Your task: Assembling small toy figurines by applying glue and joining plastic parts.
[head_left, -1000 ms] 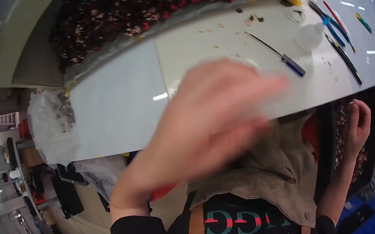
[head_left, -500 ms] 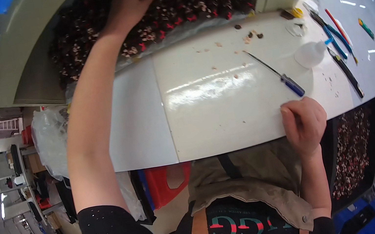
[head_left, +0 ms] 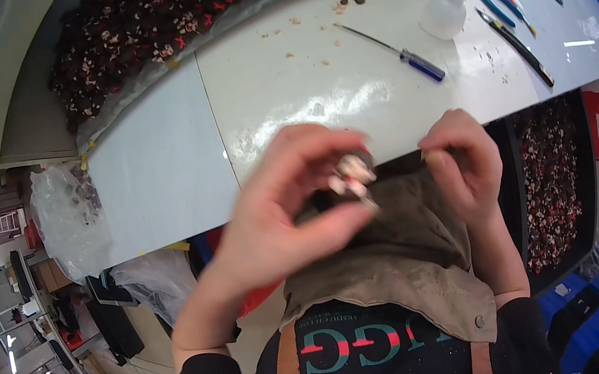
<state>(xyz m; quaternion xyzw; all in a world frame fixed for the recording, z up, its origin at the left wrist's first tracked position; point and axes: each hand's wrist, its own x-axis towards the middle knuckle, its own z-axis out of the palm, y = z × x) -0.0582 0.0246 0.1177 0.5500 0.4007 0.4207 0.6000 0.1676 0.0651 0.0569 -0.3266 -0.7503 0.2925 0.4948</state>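
Left hand (head_left: 272, 211) holds small multicoloured piece (head_left: 352, 177), right hand (head_left: 468, 163) curled nearby

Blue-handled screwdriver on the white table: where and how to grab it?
I'd grip the thick blue handle, right hand coming from the near edge of the white table: the screwdriver lies flat, handle angled toward that edge, thin metal shaft pointing away. White plastic squeeze bottle sits beyond the handle, so that side looks tighter.
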